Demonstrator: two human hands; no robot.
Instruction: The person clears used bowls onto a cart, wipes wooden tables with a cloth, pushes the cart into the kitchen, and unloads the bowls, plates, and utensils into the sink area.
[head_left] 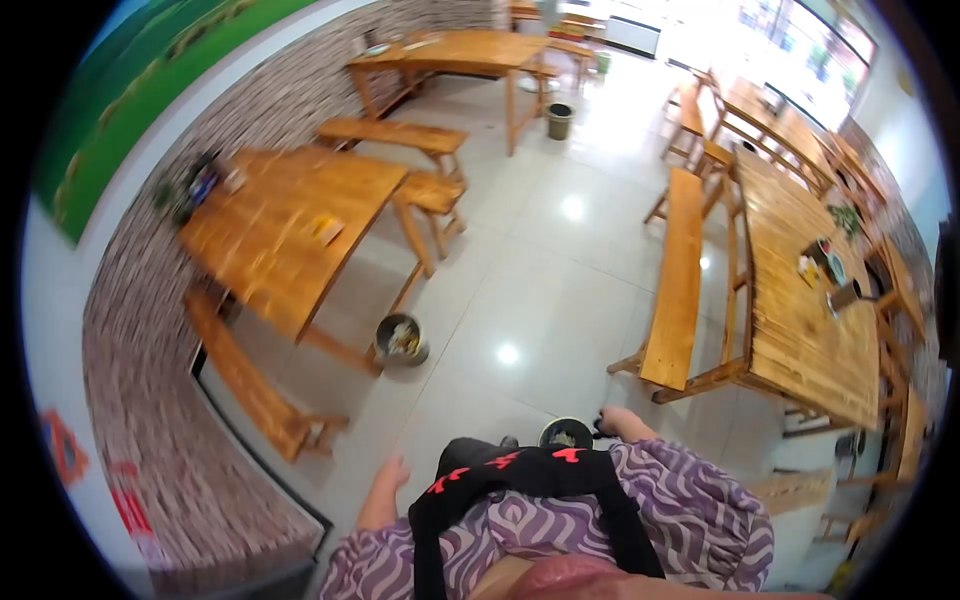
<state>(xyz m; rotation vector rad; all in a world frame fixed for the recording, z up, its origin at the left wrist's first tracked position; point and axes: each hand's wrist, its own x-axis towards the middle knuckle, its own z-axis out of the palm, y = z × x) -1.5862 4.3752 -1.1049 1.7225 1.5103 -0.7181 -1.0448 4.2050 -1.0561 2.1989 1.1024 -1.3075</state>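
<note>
My right hand [627,424] is closed at the side of a small dark bin [565,434] with a pale rim, low in front of my body. A dark piece shows at my fingers, like part of the bin's edge or a handle. Some light rubbish lies inside that bin, and my apron covers its lower part. On the other side, my left hand [396,471] hangs beside my body with nothing seen in it, its fingers loosely out. A black apron [530,475] with red marks lies over my patterned sleeves and top.
Another bin [403,340] holding rubbish stands by the left wooden table [290,230]. Farther off is a third bin [559,121]. Benches [672,290] line the right table [800,300], which carries a plant and small containers. Tiled floor [500,290] runs between the rows.
</note>
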